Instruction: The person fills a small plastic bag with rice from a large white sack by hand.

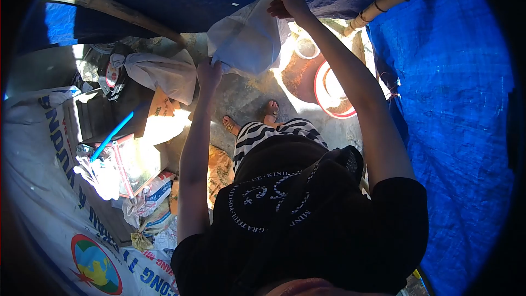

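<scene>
A whitish, thin sack (pixel 246 38) is stretched out in front of me between my two hands. My left hand (pixel 209 74) is closed on its lower left edge. Higher up and to the right, my right hand (pixel 287 7) has its fingers curled at the sack's upper right edge. The sack hangs tilted, its top corner rising past my right hand against the dark blue tarp (pixel 181 0). Whatever the sack may contain is hidden.
A tied white sack (pixel 161 71) stands at the left, near a brown carton (pixel 161 109) and a box with a blue stick (pixel 112 136). Red-rimmed basins (pixel 335 96) and a pale bowl (pixel 307 48) sit at the right. Bamboo poles (pixel 109 8) cross above; blue tarp (pixel 449 104) walls the right.
</scene>
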{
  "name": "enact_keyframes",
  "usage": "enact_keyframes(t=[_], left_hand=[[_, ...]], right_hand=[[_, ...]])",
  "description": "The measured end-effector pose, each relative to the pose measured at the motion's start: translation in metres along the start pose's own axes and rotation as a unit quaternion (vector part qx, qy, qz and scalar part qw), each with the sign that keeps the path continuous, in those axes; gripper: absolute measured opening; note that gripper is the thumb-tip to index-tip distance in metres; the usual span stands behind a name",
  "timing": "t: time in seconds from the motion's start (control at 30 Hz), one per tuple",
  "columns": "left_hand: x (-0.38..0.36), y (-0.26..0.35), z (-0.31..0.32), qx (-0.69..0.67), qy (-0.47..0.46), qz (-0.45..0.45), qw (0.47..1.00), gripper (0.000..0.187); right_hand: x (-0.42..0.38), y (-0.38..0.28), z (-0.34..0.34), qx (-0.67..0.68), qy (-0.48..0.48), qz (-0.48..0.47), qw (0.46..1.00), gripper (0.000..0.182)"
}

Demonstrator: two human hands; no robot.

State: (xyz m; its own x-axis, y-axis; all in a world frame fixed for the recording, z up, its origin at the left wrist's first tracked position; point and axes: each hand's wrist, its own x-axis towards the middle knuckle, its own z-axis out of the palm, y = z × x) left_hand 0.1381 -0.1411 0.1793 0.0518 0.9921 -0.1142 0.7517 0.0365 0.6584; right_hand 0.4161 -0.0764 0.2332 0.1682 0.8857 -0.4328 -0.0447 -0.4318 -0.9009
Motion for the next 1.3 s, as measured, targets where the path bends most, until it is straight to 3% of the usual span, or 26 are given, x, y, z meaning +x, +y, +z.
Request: enact_keyframes(t=[0.23, 0.47, 0.57, 0.77, 0.83, 1.0, 1.07, 1.13, 1.2, 1.3], left_hand=[[0.027, 0.027, -0.012, -0.072, -0.011, 0.056, 0.996, 0.027], [0.038, 0.028, -0.005, 0.002, 0.008, 0.096, 0.995, 0.029], [0.036, 0.022, -0.011, -0.005, -0.008, 0.070, 0.998, 0.028], [0.024, 0.047, -0.029, -0.075, -0.043, 0.064, 0.994, 0.027], [0.025, 0.039, -0.023, -0.071, 0.003, 0.145, 0.987, 0.026], [0.025, 0.032, -0.019, -0.068, -0.027, 0.141, 0.987, 0.026], [0.030, 0.025, -0.012, -0.068, -0.041, 0.145, 0.986, 0.027], [0.036, 0.019, -0.006, -0.004, 0.024, 0.178, 0.984, 0.025], [0.037, 0.030, -0.017, 0.029, 0.038, 0.182, 0.982, 0.027], [0.041, 0.040, -0.035, 0.054, 0.083, 0.174, 0.980, 0.027]], right_hand=[[0.007, -0.026, -0.012, 0.052, -0.016, -0.072, 0.996, 0.031], [0.012, -0.019, -0.020, 0.074, -0.007, -0.018, 0.997, 0.032], [0.011, -0.022, -0.020, 0.062, -0.007, -0.023, 0.998, 0.031], [0.017, -0.036, -0.023, 0.034, 0.030, -0.086, 0.995, 0.030], [0.018, -0.039, -0.028, 0.035, 0.055, -0.090, 0.994, 0.030], [0.017, -0.050, -0.049, 0.067, 0.100, -0.157, 0.980, 0.028], [0.017, -0.068, -0.059, 0.031, 0.084, -0.007, 0.996, 0.024], [0.013, -0.068, -0.065, 0.067, 0.104, 0.006, 0.992, 0.017], [0.014, -0.051, -0.070, 0.089, 0.063, -0.118, 0.987, 0.028], [0.013, -0.043, -0.065, 0.079, 0.060, -0.108, 0.989, 0.028]])
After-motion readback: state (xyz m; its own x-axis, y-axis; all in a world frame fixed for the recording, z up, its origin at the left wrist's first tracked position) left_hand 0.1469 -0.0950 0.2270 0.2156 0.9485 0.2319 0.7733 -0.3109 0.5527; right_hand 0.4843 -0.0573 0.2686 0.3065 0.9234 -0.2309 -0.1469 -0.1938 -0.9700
